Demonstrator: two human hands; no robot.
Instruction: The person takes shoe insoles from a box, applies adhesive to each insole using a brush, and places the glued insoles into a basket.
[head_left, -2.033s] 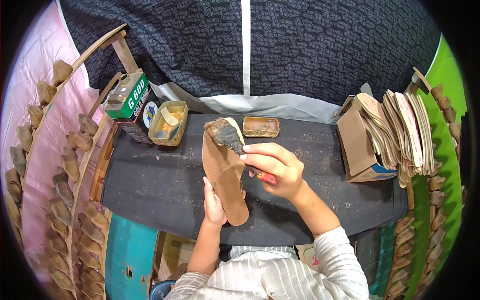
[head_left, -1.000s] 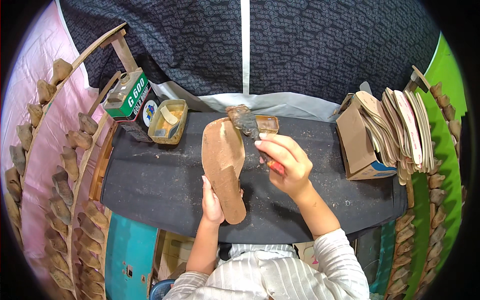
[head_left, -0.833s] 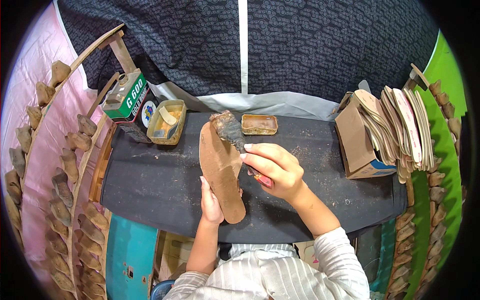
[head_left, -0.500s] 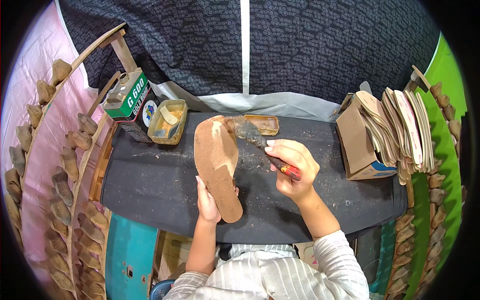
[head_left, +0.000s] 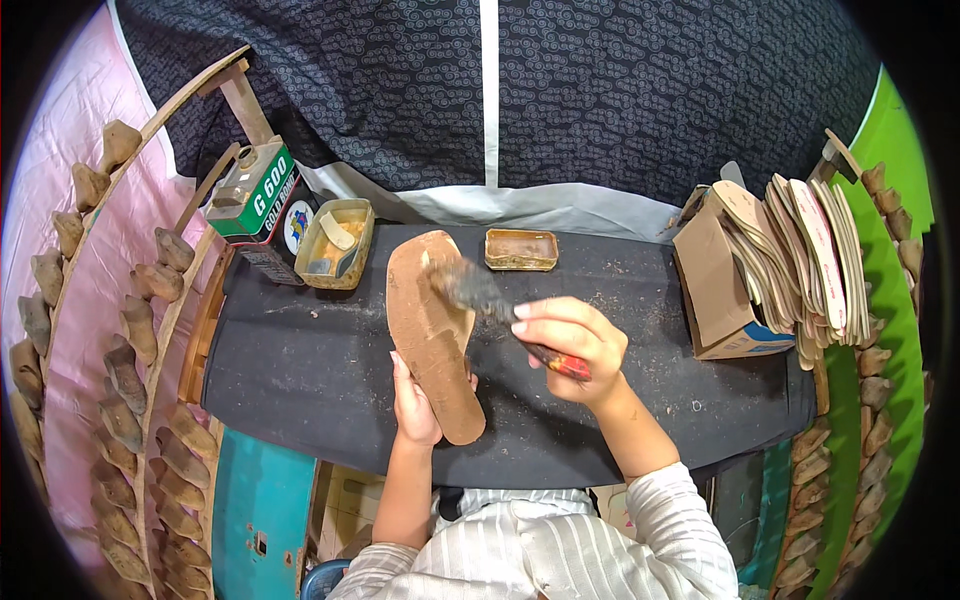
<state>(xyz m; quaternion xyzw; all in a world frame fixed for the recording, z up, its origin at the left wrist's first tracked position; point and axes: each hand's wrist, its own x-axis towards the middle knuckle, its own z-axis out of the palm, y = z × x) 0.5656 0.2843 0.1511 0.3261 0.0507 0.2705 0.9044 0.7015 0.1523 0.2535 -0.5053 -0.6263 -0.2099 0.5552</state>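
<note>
My left hand (head_left: 416,408) grips a brown shoe sole (head_left: 425,340) near its narrow end, thumb along the left edge and fingertips showing at the right. The sole is held up over the table with its broad end pointing away. In my right hand (head_left: 578,345) is a glue brush (head_left: 480,292) with a dark, crusted shaft and a red handle end. Its bristles lie against the upper part of the sole, where a paler patch shows. Beyond the brush, a small shallow tray (head_left: 521,250) of brownish stuff sits on the table.
A dark cloth covers the table (head_left: 300,380). At its back left are a green and black metal can (head_left: 255,210) and a yellowish tub (head_left: 337,245) holding scraps. A cardboard box (head_left: 715,285) packed with soles stands right. Racks of wooden shoe lasts (head_left: 122,375) flank both sides.
The brush has moved left and slightly down, from the sole's upper right edge onto its face. My right hand shifted with it, and the tray is now fully uncovered.
</note>
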